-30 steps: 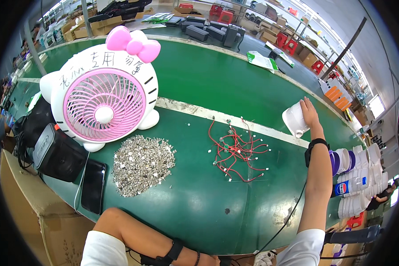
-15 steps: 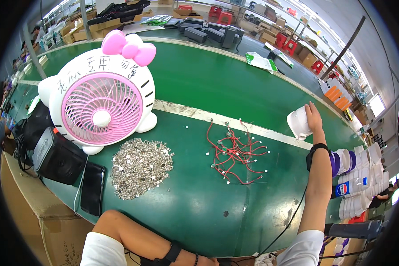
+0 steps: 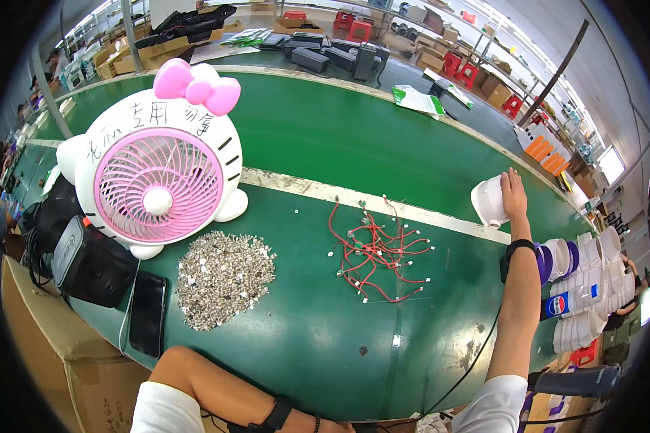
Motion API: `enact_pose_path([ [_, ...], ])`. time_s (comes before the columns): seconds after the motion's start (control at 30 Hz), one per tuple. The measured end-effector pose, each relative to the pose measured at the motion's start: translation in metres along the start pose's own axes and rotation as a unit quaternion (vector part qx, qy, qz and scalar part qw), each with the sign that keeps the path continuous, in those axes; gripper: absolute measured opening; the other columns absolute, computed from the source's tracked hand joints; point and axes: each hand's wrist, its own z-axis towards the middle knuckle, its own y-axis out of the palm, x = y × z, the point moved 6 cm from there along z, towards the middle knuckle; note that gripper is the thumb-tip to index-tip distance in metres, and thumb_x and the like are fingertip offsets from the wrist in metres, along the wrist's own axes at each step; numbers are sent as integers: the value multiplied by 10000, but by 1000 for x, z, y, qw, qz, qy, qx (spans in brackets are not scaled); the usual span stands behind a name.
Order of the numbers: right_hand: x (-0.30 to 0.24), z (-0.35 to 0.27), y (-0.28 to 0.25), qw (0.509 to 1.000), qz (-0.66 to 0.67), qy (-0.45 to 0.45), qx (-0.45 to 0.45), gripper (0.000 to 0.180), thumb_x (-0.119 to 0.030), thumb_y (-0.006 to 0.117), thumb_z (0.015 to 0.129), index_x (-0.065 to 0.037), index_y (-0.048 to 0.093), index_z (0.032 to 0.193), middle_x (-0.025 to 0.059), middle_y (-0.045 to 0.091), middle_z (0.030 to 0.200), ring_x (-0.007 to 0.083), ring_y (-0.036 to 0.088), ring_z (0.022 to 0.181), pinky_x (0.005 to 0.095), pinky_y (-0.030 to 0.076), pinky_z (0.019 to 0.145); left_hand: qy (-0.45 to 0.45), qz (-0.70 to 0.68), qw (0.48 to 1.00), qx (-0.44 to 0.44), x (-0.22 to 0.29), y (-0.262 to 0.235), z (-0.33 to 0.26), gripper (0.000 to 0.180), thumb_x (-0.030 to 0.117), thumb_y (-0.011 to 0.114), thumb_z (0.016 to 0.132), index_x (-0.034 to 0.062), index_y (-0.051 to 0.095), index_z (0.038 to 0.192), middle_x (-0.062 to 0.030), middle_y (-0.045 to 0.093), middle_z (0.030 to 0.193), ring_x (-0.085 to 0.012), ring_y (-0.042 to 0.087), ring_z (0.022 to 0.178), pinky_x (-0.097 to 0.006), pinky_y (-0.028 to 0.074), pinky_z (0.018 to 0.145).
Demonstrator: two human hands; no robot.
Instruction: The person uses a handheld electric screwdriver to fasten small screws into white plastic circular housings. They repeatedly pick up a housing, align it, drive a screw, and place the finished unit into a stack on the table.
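Note:
My right hand [image 3: 514,196] reaches out at the right, its fingers laid along the far side of a white cup-shaped plastic housing [image 3: 490,203], which it grips. The housing is by the pale strip that borders the green belt. Only the edge of my left hand [image 3: 334,426] shows at the bottom of the picture; its fingers are cut off. A tangle of red wires [image 3: 379,249] with small white connectors lies on the table between my arms. Left of it is a heap of small metal screws [image 3: 225,278].
A pink and white fan [image 3: 155,173] stands at the left, with a black speaker [image 3: 94,261] and a phone [image 3: 148,312] beside it. Stacked white housings [image 3: 588,278] and a blue-labelled bottle [image 3: 570,301] are at the right. A green belt [image 3: 339,130] runs behind.
The view has shifted slightly, so the fan, screws and wires sit further left. My right hand and the white housing have moved a little right relative to the table.

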Motion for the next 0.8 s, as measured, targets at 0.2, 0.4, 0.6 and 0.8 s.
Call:
enact_pose_path([
  [0.2, -1, -11, -8, 999, -51, 13, -2, 795, -607, 456, 1044, -92, 377, 1645, 179, 339, 1707, 338, 293, 1593, 485, 237, 1284, 0, -7, 1000, -2, -3, -1, 0, 284, 261, 576, 951, 41, 753, 927, -175, 752, 928, -327, 702, 838, -476, 553, 749],
  [0.4, 14, -12, -6, 996, -92, 5, -6, 839, -583, 501, 1019, -104, 296, 1677, 188, 278, 1732, 339, 249, 1610, 536, 219, 1282, 4, -14, 1000, -5, -5, -4, 2, 290, 267, 569, 959, 46, 755, 932, -176, 753, 937, -332, 705, 851, -480, 554, 755],
  [0.6, 24, -12, -3, 994, -109, 15, -2, 789, -553, 493, 1028, -129, 322, 1670, 171, 291, 1730, 344, 258, 1606, 555, 229, 1276, 6, -21, 1000, -6, -6, -5, 2, 296, 273, 562, 966, 51, 757, 937, -178, 754, 946, -338, 708, 864, -483, 556, 762],
  [0.8, 26, -17, -8, 993, -112, 22, 13, 714, -516, 488, 1044, -181, 360, 1661, 147, 319, 1723, 335, 271, 1601, 561, 226, 1276, 12, -26, 1000, -6, -7, -5, 3, 303, 279, 556, 974, 56, 758, 942, -179, 755, 955, -344, 710, 877, -487, 558, 769],
])
